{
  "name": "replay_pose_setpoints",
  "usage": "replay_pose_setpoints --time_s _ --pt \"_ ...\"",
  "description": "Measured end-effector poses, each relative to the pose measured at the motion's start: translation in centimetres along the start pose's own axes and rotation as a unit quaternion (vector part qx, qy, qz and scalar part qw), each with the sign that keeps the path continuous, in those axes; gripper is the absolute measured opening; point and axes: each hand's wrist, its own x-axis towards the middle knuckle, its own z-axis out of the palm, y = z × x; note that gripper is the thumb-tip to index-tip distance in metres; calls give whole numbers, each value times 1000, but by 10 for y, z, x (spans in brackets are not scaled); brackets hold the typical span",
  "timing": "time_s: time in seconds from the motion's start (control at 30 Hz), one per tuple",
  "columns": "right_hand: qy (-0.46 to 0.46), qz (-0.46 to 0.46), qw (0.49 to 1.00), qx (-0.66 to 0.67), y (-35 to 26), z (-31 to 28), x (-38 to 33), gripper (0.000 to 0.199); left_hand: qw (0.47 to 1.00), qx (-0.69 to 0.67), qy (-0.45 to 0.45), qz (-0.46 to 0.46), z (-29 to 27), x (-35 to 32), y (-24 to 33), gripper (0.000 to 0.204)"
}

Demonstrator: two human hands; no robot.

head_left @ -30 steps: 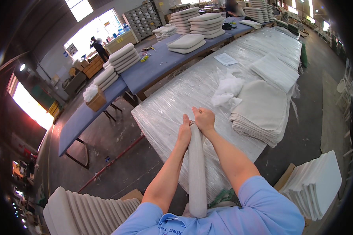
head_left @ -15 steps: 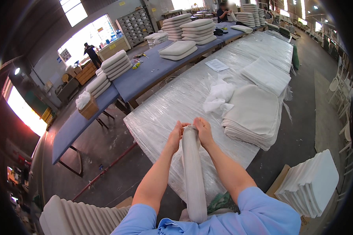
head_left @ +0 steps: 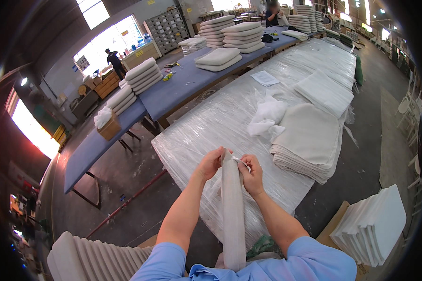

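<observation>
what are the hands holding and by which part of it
A pale cushion, seen edge-on: the left hand and right hand both grip fabric at its far end.

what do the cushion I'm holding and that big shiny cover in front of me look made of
Cushion: probably matte pale fabric, judging by its dull surface; the rounded edge suggests padding, though that's hidden. Cover: likely clear plastic film, glossy, with wrinkles catching light.

Cushion (head_left: 233, 218) in matt cloth
</observation>
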Motion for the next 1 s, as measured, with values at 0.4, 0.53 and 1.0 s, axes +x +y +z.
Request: replay_pose_setpoints --time_s 0.4,0.53,1.0 --pt "-61 138 985 80 -6 24 19 34 909 187 310 208 21 13 -14 39" --pt "-51 177 981 67 2 22 17 33 903 192 312 224 37 28 -5 49" --pt "-29 120 991 -41 3 37 14 36 910 243 313 120 16 38 13 64"
